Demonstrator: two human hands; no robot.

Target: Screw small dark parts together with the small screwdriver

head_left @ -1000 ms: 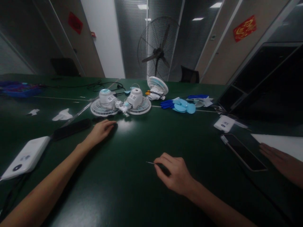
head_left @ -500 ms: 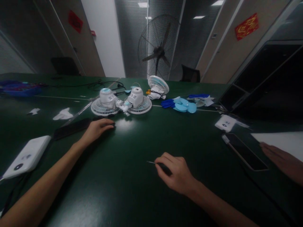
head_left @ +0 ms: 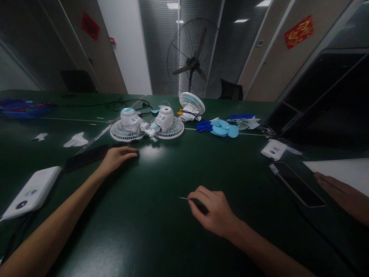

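Observation:
My right hand (head_left: 213, 212) is closed around the dark handle of a small screwdriver (head_left: 199, 205), just above or on the green table. Its thin metal shaft points left. Farther off to the left, my left hand (head_left: 117, 158) pinches a small dark object (head_left: 137, 153) whose kind I cannot make out. Just beyond that hand, two white fan heads (head_left: 128, 125) (head_left: 170, 125) lie grille-down, side by side. A third small fan (head_left: 191, 105) rests tilted behind them, with a dark cord and something yellow at its base.
Blue fan blades (head_left: 225, 128) and a dark blue glove-like item (head_left: 203, 126) lie at the back right. A phone (head_left: 298, 184), a white device (head_left: 273, 150) and another person's hand (head_left: 340, 192) are at right. A white power bank-like block (head_left: 33, 192) and a dark strip (head_left: 86, 157) are at left.

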